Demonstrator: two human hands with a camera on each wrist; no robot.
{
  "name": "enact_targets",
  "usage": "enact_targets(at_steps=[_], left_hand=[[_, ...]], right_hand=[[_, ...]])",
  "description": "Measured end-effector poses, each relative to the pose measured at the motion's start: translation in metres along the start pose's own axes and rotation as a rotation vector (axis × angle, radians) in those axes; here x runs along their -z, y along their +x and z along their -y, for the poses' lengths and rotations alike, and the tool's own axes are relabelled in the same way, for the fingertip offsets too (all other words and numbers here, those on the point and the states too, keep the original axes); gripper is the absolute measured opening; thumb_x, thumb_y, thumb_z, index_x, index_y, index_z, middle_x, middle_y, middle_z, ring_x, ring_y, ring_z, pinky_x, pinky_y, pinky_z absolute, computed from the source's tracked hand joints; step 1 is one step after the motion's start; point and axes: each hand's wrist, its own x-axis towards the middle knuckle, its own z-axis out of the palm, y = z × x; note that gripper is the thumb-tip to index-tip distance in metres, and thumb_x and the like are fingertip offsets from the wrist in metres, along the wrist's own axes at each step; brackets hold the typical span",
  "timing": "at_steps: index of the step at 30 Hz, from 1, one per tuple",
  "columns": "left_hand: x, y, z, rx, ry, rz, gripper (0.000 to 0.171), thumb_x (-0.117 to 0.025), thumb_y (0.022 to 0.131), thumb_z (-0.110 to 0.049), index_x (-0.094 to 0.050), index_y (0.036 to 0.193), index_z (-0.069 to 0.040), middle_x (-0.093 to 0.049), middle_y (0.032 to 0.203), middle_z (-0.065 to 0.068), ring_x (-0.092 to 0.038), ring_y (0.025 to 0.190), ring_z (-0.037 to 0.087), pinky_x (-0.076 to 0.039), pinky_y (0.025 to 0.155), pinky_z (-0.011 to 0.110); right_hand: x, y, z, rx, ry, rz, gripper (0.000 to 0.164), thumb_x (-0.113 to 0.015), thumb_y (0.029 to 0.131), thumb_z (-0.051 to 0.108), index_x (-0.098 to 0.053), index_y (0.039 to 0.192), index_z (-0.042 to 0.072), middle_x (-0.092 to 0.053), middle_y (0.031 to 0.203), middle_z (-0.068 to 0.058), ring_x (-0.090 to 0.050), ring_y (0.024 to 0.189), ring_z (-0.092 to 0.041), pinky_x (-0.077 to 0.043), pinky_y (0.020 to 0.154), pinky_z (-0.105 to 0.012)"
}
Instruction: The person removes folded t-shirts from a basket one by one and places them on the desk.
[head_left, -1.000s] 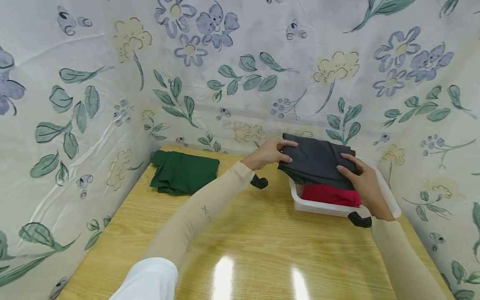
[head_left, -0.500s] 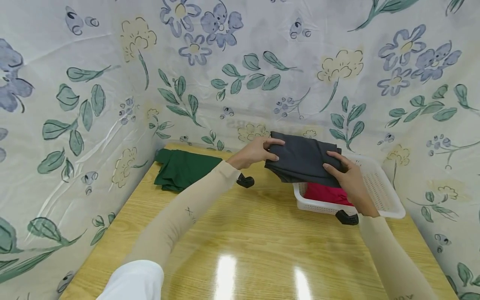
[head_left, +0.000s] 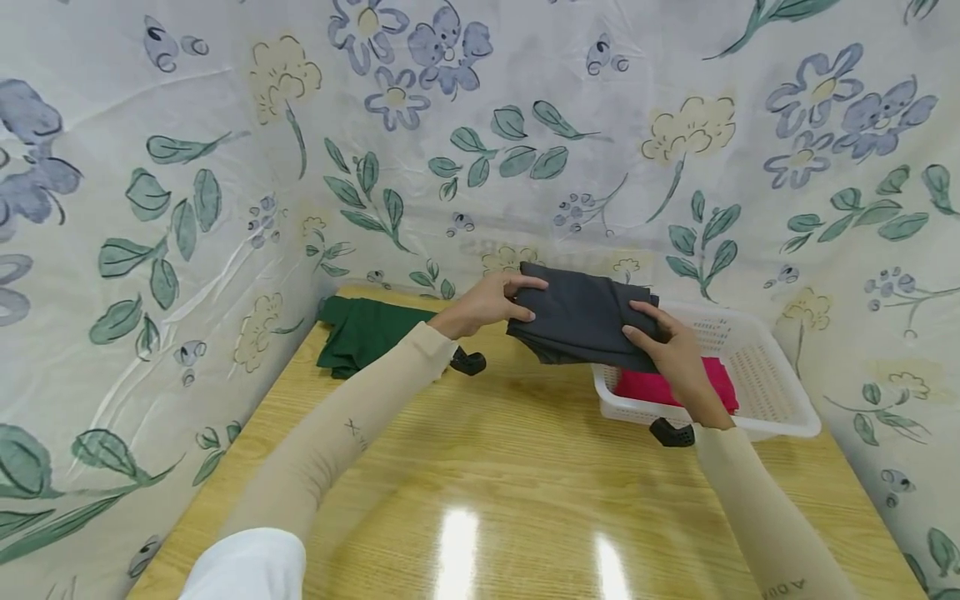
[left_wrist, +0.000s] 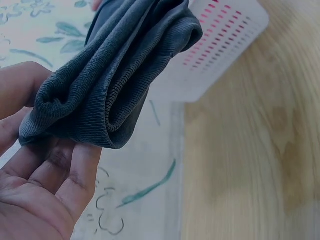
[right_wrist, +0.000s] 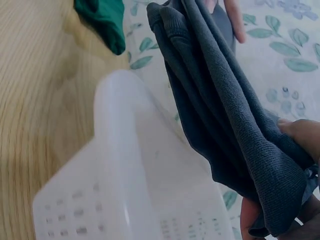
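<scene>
A folded dark grey garment (head_left: 581, 315) hangs in the air between both hands, partly over the left side of a white basket (head_left: 783, 367). My left hand (head_left: 486, 305) grips its left end, thumb above. My right hand (head_left: 681, 358) holds the right end. Layered folds with ribbed fabric show on the garment (left_wrist: 117, 85) in the left wrist view. In the right wrist view, the garment (right_wrist: 225, 120) is raised beside the basket's wall (right_wrist: 122, 155). Inside the basket lies a folded red cloth (head_left: 722, 385), partly hidden by the garment and my right hand.
A folded green cloth (head_left: 363, 329) lies at the table's back left, partly covered by my left arm. The wooden table (head_left: 525, 467) is bordered by a flowered sheet (head_left: 480, 192) at the back and sides. Black devices (head_left: 468, 361) sit at both wrists.
Both hands have carried the grey garment to the left. More of the basket and the red cloth is uncovered. The head view has shifted slightly.
</scene>
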Motion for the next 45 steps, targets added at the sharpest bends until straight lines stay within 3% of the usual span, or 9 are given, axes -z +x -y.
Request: enact_targets(at_steps=[10, 16, 23, 31, 35, 40, 45], left_hand=[[0.017, -0.014, 0.011, 0.057, -0.023, -0.041, 0.056, -0.075, 0.093, -0.002, -0.064, 0.143, -0.025, -0.04, 0.161, 0.005, -0.049, 0.139, 0.027, -0.053, 0.099, 0.04], [0.027, -0.026, 0.018, 0.065, -0.06, -0.037, 0.058, -0.073, 0.093, 0.002, -0.061, 0.146, -0.021, -0.051, 0.152, 0.009, -0.057, 0.131, 0.027, -0.055, 0.096, 0.04], [0.042, -0.034, 0.029, 0.078, -0.019, -0.058, 0.058, -0.073, 0.094, 0.001, -0.06, 0.146, -0.021, -0.039, 0.16, 0.005, -0.05, 0.137, 0.028, -0.051, 0.103, 0.044], [0.055, -0.044, 0.041, 0.154, 0.002, -0.095, 0.058, -0.075, 0.092, 0.003, -0.064, 0.143, -0.023, -0.051, 0.15, 0.01, -0.054, 0.134, 0.029, -0.048, 0.106, 0.047], [0.061, -0.048, 0.045, 0.179, 0.029, -0.124, 0.058, -0.076, 0.091, 0.001, -0.065, 0.141, -0.026, -0.049, 0.153, 0.009, -0.051, 0.136, 0.03, -0.045, 0.109, 0.05], [0.067, -0.052, 0.052, 0.209, 0.044, -0.134, 0.059, -0.075, 0.091, 0.003, -0.064, 0.143, -0.024, -0.045, 0.156, 0.011, -0.047, 0.14, 0.033, -0.04, 0.112, 0.054], [0.07, -0.054, 0.061, 0.225, 0.067, -0.142, 0.059, -0.075, 0.091, 0.004, -0.064, 0.143, -0.023, -0.043, 0.156, 0.012, -0.045, 0.141, 0.034, -0.042, 0.111, 0.054]], right_hand=[[-0.023, 0.006, 0.004, 0.005, 0.017, 0.06, 0.06, -0.074, 0.097, 0.04, -0.054, 0.152, 0.026, -0.037, 0.161, -0.01, -0.056, 0.127, -0.03, -0.051, 0.091, -0.016], [-0.037, 0.01, 0.009, 0.033, 0.012, 0.081, 0.057, -0.074, 0.097, 0.036, -0.056, 0.15, 0.027, -0.044, 0.157, -0.011, -0.06, 0.125, -0.029, -0.053, 0.086, -0.018], [-0.055, 0.016, 0.014, 0.036, -0.012, 0.114, 0.055, -0.074, 0.097, 0.032, -0.057, 0.149, 0.028, -0.05, 0.153, -0.012, -0.063, 0.118, -0.032, -0.054, 0.081, -0.019], [-0.077, 0.021, 0.017, 0.041, -0.112, 0.14, 0.05, -0.073, 0.099, 0.027, -0.059, 0.146, 0.027, -0.047, 0.156, -0.01, -0.052, 0.133, -0.028, -0.052, 0.1, -0.045], [-0.09, 0.022, 0.022, 0.048, -0.148, 0.128, 0.05, -0.073, 0.098, 0.022, -0.059, 0.146, 0.024, -0.05, 0.154, -0.014, -0.055, 0.132, -0.03, -0.052, 0.099, -0.047], [-0.108, 0.022, 0.026, 0.077, -0.27, 0.114, 0.049, -0.073, 0.099, 0.023, -0.059, 0.146, 0.022, -0.048, 0.154, -0.017, -0.051, 0.136, -0.036, -0.047, 0.105, -0.052], [-0.124, 0.022, 0.026, 0.104, -0.349, 0.084, 0.049, -0.074, 0.098, 0.021, -0.06, 0.145, 0.018, -0.051, 0.152, -0.018, -0.05, 0.136, -0.039, -0.044, 0.108, -0.053]])
